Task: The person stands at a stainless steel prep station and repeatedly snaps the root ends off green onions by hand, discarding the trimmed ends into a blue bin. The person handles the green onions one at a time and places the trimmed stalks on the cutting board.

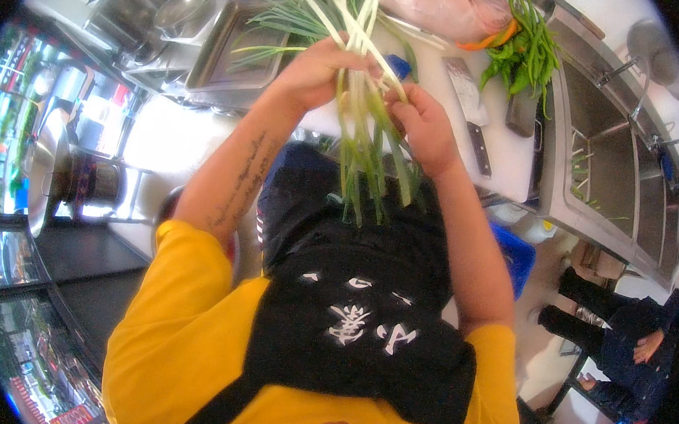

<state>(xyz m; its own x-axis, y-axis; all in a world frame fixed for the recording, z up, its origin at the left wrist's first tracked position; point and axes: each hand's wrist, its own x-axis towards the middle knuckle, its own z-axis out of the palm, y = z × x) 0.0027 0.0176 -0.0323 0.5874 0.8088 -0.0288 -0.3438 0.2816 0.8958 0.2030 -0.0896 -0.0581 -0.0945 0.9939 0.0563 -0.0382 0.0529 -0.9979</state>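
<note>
My left hand (326, 68) is closed around a bunch of scallions (356, 122), whose white ends point away from me and green leaves hang toward my apron. My right hand (417, 116) pinches one stalk at the bunch's right side. Beyond my hands, more scallion greens (290, 17) spread over the edge of a steel tray (208, 55). On the white cutting board (507, 160) to the right lies a cleaver (468, 93), its black handle toward me. A small blue object (397, 67) sits just behind my fingers, partly hidden.
Raw meat (445, 6) and a heap of green chili peppers (520, 52) lie at the board's far side, near a dark block (522, 114). A steel sink (608, 157) holding scallion scraps stands at right. Steel pots (118, 11) are far left. Another person (625, 340) is at lower right.
</note>
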